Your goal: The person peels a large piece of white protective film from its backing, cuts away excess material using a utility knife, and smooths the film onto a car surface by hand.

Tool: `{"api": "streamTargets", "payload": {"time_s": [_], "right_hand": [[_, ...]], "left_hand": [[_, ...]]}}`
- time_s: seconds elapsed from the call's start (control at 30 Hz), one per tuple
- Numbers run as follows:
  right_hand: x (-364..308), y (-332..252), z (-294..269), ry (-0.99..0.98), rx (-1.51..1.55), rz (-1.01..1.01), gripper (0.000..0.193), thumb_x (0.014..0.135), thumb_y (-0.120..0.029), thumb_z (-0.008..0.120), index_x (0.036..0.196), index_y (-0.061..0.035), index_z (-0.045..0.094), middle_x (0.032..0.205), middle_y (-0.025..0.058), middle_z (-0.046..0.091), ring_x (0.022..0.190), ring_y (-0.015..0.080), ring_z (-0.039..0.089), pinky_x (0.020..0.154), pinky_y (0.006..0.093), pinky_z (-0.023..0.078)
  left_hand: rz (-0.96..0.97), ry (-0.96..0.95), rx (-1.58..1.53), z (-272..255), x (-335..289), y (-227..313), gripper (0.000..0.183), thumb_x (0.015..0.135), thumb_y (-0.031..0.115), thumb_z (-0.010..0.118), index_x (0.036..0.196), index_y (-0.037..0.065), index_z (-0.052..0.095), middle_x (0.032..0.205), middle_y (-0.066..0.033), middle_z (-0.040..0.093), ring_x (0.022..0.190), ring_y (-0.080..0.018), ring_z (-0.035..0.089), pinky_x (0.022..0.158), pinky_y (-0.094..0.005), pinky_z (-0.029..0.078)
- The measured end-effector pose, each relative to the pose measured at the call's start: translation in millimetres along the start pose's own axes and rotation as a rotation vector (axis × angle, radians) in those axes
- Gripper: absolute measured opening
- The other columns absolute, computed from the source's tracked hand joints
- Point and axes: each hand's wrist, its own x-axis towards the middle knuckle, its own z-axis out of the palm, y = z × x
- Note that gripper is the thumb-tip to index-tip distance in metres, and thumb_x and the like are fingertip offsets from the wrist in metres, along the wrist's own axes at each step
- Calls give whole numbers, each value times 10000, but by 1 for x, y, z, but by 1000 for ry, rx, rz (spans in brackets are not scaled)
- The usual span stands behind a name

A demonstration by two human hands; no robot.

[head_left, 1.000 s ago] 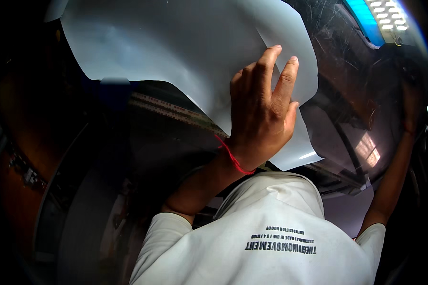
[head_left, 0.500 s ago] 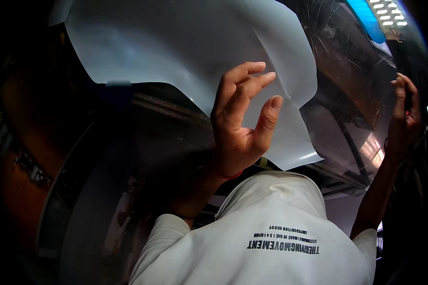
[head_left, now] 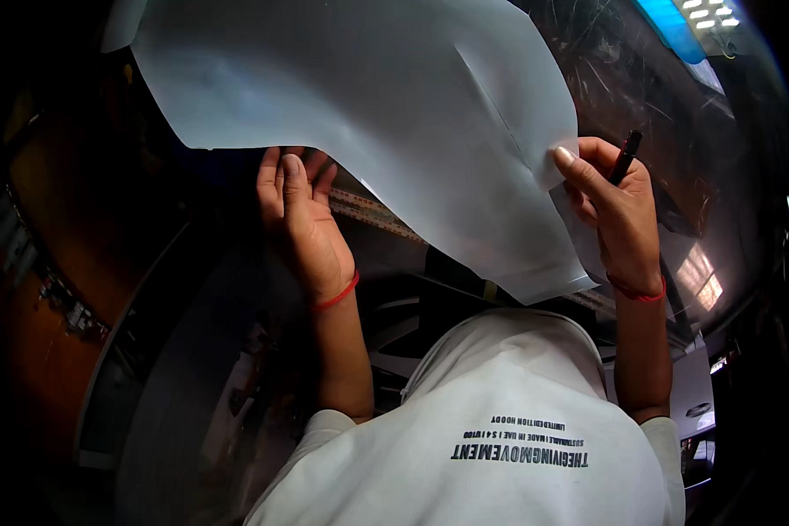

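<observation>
Wears a pale cloth shirt (head_left: pixel 491 412), soft and lightly folded, with dark lettering across it, and a thin red cord (head_left: pixel 337 296) round each wrist. Pinches the right edge of a large white sheet (head_left: pixel 342 79) with the right hand (head_left: pixel 622 210), almost closed, with thumb on the near side and fingers curled behind. Also keeps a slim dark pen-like tool (head_left: pixel 627 156) tucked in that hand, tilted with one end sticking up. Reaches to the sheet's near edge with the left hand (head_left: pixel 302 223), loosely open, with palm turned up, thumb apart and fingertips at or just under the edge; hard to tell whether in contact there.

Spreads smooth and faintly glossy ahead of both hands, with a wavy near outline and a long thin line, crease or slit, running down toward the right hand. Shows under it a narrow marked strip (head_left: pixel 377 215). Shines dark and scratched to the right, on a work surface (head_left: pixel 653 114). Glows farther off, at upper right, with a blue panel (head_left: pixel 672 31) beside bright white lights (head_left: pixel 710 13).
</observation>
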Motion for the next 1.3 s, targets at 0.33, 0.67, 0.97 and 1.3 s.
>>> {"api": "streamTargets", "payload": {"time_s": [0.33, 0.67, 0.97, 1.3], "right_hand": [[-6, 12, -2, -40, 341, 149, 292, 1080, -299, 542, 847, -123, 538, 594, -53, 409, 448, 45, 332, 445, 226, 249], [-27, 48, 9, -358, 741, 440, 252, 1103, -278, 460, 1029, -73, 587, 655, -11, 498, 522, 73, 414, 502, 229, 352], [-45, 62, 23, -510, 839, 484, 316, 1126, -308, 364, 991, -95, 555, 599, 11, 522, 481, 104, 445, 505, 268, 388], [-51, 66, 25, -587, 714, 438, 308, 1119, -317, 414, 1063, -69, 588, 652, 41, 567, 533, 103, 461, 549, 271, 401]], "left_hand": [[26, 16, 96, 5, 23, 17, 138, 941, 141, 726, 897, 10, 722, 885, -16, 688, 854, -117, 614, 802, -268, 485], [110, 168, 113, -8, 3, 51, 139, 921, 128, 729, 963, -5, 731, 932, -48, 690, 865, -133, 616, 797, -280, 497], [144, 207, 84, 5, -3, 50, 144, 927, 110, 700, 975, -24, 720, 933, -56, 690, 862, -148, 623, 788, -303, 517], [79, 166, 188, -7, 1, 43, 394, 932, 250, 683, 1188, -49, 671, 1104, -110, 653, 996, -206, 619, 845, -327, 510]]}}
